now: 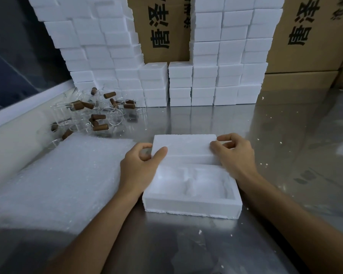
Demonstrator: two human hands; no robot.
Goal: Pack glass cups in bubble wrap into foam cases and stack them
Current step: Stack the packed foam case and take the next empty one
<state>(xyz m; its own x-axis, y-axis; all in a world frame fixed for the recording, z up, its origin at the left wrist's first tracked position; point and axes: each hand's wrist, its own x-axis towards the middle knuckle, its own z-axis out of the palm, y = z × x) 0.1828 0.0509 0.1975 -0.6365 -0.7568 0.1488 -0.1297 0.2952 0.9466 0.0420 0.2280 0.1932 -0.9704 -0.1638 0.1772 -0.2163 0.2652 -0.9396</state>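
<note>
Open foam tray (192, 202) is sitting nearest me on the counter (206, 250), cavity up, empty. Just behind it, I'm gripping the foam lid (184, 147): left hand (141, 165) pinching one end, right hand (234, 153) the other, probably freeing the cavity for loading. Glass cups (91, 115) are lying far left of the tray.

left hand (142, 167): gripped left end of foam lid (183, 148), thumb on top, fingers curled round the end
right hand (235, 153): pinched lid's right end, fingers (227, 137) bent over its far corner
foam lid: held just above far edge of foam case base (192, 204), partly over it
foam case base: open, moulded hollow facing up, on steel tabletop (206, 244)
bubble wrap (57, 180): sheet flat on tabletop, left of base
glass cups (91, 115): loose pile with brown handles, far left
foam case stacks (204, 76): along the back
cardboard boxes (305, 46): behind stacks, black print
</note>
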